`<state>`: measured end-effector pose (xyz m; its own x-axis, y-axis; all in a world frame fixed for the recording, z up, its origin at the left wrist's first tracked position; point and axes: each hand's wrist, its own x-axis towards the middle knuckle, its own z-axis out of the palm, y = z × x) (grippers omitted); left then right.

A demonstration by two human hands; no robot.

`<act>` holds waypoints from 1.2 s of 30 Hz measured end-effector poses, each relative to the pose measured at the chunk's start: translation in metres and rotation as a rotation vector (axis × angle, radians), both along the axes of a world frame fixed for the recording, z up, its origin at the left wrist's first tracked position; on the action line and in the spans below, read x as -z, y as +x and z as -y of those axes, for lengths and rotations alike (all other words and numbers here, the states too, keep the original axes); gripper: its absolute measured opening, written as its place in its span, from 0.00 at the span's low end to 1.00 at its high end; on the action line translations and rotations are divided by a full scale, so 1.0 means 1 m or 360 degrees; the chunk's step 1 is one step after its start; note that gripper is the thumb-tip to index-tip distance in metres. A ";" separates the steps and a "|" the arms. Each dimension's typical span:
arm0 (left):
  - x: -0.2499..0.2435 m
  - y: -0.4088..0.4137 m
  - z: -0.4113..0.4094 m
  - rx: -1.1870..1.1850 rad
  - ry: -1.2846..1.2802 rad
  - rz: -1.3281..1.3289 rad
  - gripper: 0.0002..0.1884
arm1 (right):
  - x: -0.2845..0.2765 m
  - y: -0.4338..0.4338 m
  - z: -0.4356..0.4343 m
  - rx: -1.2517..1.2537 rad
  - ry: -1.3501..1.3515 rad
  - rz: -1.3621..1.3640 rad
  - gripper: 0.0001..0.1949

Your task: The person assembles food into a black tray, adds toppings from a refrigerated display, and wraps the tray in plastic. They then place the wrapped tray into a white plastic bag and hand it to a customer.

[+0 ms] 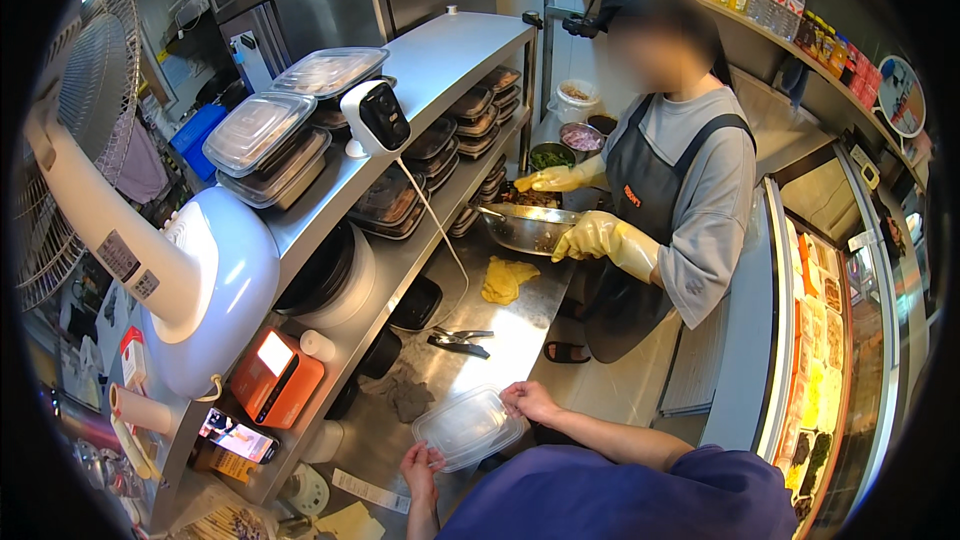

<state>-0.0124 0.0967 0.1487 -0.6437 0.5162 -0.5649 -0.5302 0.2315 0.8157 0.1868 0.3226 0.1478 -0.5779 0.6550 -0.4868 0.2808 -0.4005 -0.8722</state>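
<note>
A clear plastic container lid point(466, 427) is held between my two hands above the near end of the steel counter point(517, 330). My left hand point(423, 463) grips its lower left edge, and my right hand point(531, 401) pinches the upper right corner. Past the lid lie a crumpled grey cloth point(409, 399) and black-handled tongs or pliers point(461, 343). A printed paper strip point(371, 491) rests on the counter beside my left hand.
Across the counter a co-worker in yellow gloves point(611, 240) holds a steel bowl point(529, 231). A yellow glove or cloth point(508, 279) lies nearby. Shelving point(480, 45) with lidded food containers point(259, 131) runs along the left; a lit display case point(772, 315) stands right.
</note>
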 end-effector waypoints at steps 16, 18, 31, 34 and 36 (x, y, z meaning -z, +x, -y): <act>0.017 0.001 0.011 -0.0030 -0.0016 0.0041 0.13 | -0.013 -0.004 0.006 -0.0027 -0.0056 -0.0019 0.10; 0.017 0.000 0.010 -0.0014 -0.0018 0.0044 0.13 | -0.009 -0.002 0.006 -0.0013 -0.0049 -0.0060 0.09; 0.028 -0.010 -0.026 0.0256 -0.0082 -0.0143 0.17 | -0.008 -0.010 -0.003 0.0286 0.0068 0.0013 0.07; 0.016 -0.006 -0.040 0.0347 -0.0096 -0.0161 0.18 | -0.008 0.002 -0.009 0.0378 0.0060 0.0034 0.07; 0.013 -0.005 -0.046 0.0384 -0.0097 -0.0170 0.18 | -0.006 0.004 -0.012 0.0440 0.0076 0.0042 0.07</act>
<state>-0.0170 0.1431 0.1361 -0.5637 0.6293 -0.5350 -0.3651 0.3911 0.8448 0.1910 0.3341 0.1540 -0.3617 0.8086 -0.4640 0.1893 -0.4237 -0.8858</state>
